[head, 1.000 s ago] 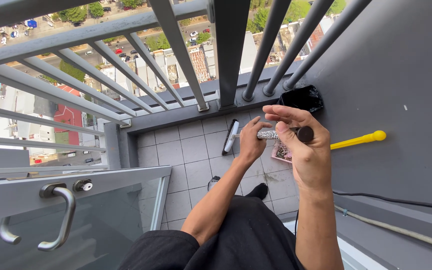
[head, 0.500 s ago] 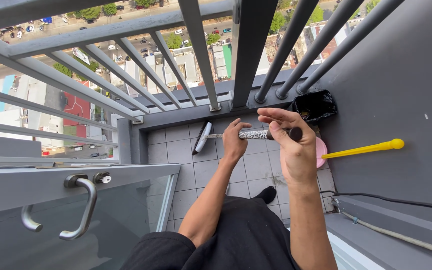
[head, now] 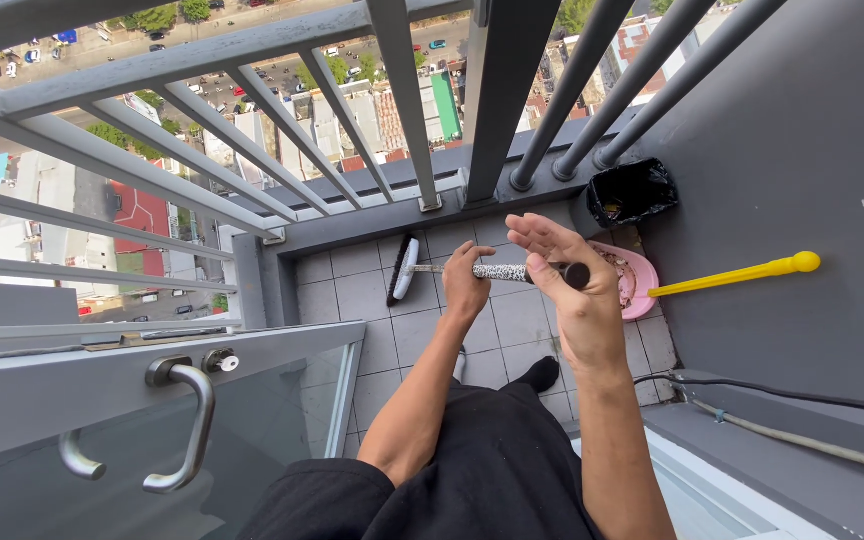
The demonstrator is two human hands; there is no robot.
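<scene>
A broom (head: 452, 270) is held over the tiled floor (head: 392, 340) of a high balcony, seen from above at the centre of the frame. The left hand (head: 467, 283) is clenched around the lower part of the speckled handle (head: 500, 271). The right hand (head: 572, 290) lies at the dark top end of the handle (head: 577, 275) with its fingers (head: 542, 235) spread and only the palm and thumb side against the cap; whether it truly grips the cap cannot be told, and the hand is best read as open.

The bristle head (head: 402, 270) stands edge-on at centre left, on or just above the tiles below the grey railing (head: 402, 110). A pink dustpan (head: 632, 280) with debris in it lies just right of the right hand, its yellow handle (head: 742, 273) running toward the right edge of the frame against the grey wall (head: 802, 150). A black bag-lined bin (head: 632, 192) sits in the corner above the dustpan. A glass door (head: 252, 440) with a metal handle (head: 187, 430) fills the lower left.

For a clean sweeping stroke, it is judged that the upper hand should be closed over the cap so that the handle is steered from the top, while the lower hand supplies the pull. The bristles are best kept flat on the tiles and drawn toward the dustpan, with the head kept clear of the gap under the railing so that no debris is pushed over the edge.
</scene>
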